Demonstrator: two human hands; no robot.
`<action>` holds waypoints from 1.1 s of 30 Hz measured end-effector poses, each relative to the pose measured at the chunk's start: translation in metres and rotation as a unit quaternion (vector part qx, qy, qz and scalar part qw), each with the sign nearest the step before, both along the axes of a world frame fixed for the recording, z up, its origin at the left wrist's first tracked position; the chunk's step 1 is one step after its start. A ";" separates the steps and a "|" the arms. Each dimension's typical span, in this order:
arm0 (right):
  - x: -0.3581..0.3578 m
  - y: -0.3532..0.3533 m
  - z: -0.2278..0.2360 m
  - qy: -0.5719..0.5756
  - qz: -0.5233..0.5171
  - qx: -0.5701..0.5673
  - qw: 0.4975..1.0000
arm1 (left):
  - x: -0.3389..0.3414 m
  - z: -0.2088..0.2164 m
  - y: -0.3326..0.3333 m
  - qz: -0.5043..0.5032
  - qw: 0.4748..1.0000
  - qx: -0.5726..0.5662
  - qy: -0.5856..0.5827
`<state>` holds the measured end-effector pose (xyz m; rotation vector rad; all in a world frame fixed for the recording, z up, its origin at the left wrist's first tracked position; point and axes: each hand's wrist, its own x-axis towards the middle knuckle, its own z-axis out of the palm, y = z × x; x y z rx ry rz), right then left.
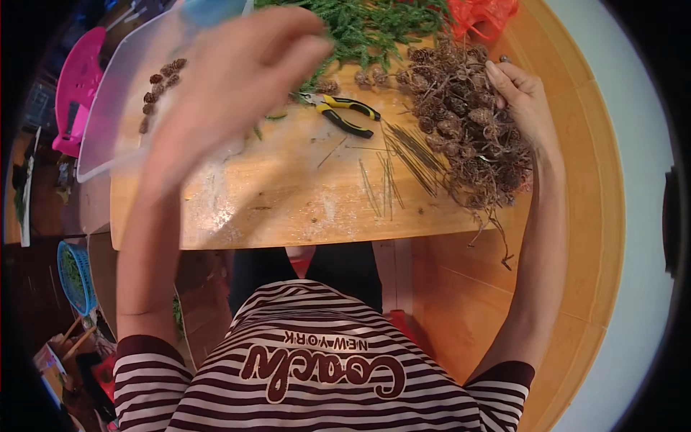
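Observation:
My left hand [252,57] is raised over the far left part of the wooden table [288,209]. Motion smears its fingers, and I cannot tell whether they hold anything. At the right edge, my right hand [520,97] has its thumb and fingers closed on the side of a large tangled heap of brown pine cones [468,119] with thin twigs. Yellow-and-black pliers [338,122] lie mid-table, handles apart. Between them and the heap, several thin wires [414,155] are scattered. Several small cones [150,97] form a curved row at the left.
Green needle sprigs [381,29] are piled at the back, beside a red plastic bag [482,16]. A translucent tub [108,122] stands at the table's left, near a pink chair [80,72]. Lower left is a blue basket [77,277] holding greenery. Twigs overhang the table's front right edge.

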<state>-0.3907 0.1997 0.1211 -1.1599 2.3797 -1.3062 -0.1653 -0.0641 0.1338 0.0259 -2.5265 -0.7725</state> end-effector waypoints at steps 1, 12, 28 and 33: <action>0.000 -0.002 -0.001 0.000 0.000 0.001 1.000 | -0.011 -0.010 0.017 -0.027 1.000 0.001 -0.009; 0.021 0.002 0.011 -0.060 0.024 0.047 0.997 | -0.125 -0.067 0.070 -0.079 0.993 -0.063 0.068; 0.016 0.002 -0.004 0.005 0.009 0.025 1.000 | -0.128 -0.055 0.074 -0.077 0.987 -0.134 -0.052; 0.026 -0.008 -0.004 0.025 0.001 0.061 0.998 | -0.128 -0.065 0.069 -0.011 0.997 -0.061 -0.050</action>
